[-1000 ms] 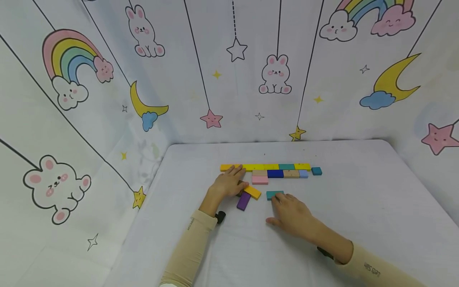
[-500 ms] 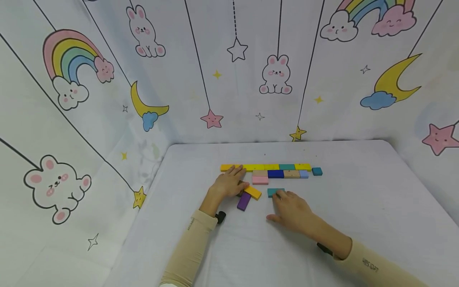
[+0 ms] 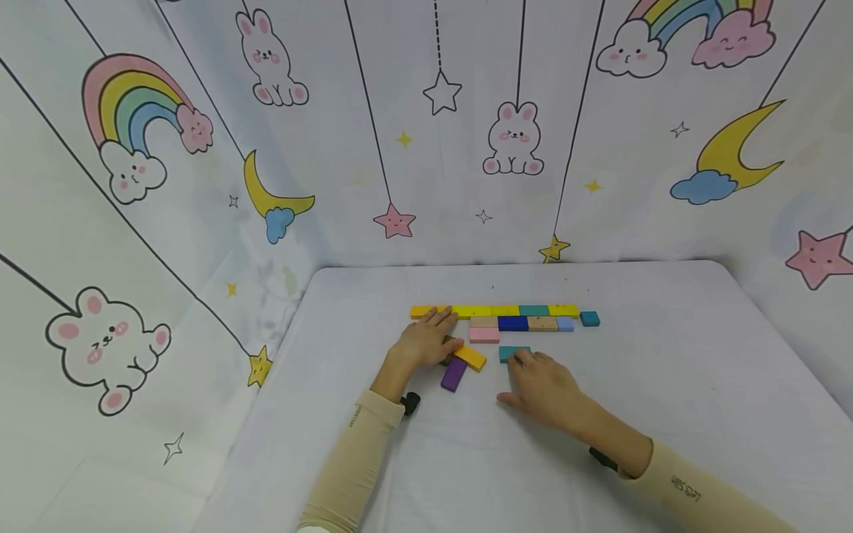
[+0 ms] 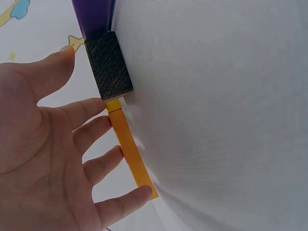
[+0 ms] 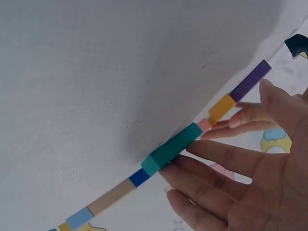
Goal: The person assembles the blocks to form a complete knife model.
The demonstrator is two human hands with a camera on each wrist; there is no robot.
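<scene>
My left hand (image 3: 421,344) spreads its fingers over the left end of a long row, fingertips touching the orange block (image 4: 130,149). Close under its thumb in the head view lie a dark block (image 4: 108,65), partly hidden, an orange-yellow block (image 3: 471,358) and a purple block (image 3: 454,374). My right hand (image 3: 543,389) has its fingertips on a teal block (image 3: 511,354), thumb held apart from it. Beyond that block, a second row holds a tan block (image 3: 483,322), a dark blue block (image 3: 512,323) and others. A pink block (image 3: 484,335) sits against this row's near side.
The long back row continues with yellow blocks (image 3: 470,312) and a teal one (image 3: 533,310). A small blue-teal block (image 3: 589,318) lies off its right end. All rest on a white-covered table (image 3: 666,370), with a patterned cloth wall (image 3: 453,185) behind.
The right hand has pushed the teal block a little away from the person and slightly right, nearer the second row. The left hand has stayed in place.
</scene>
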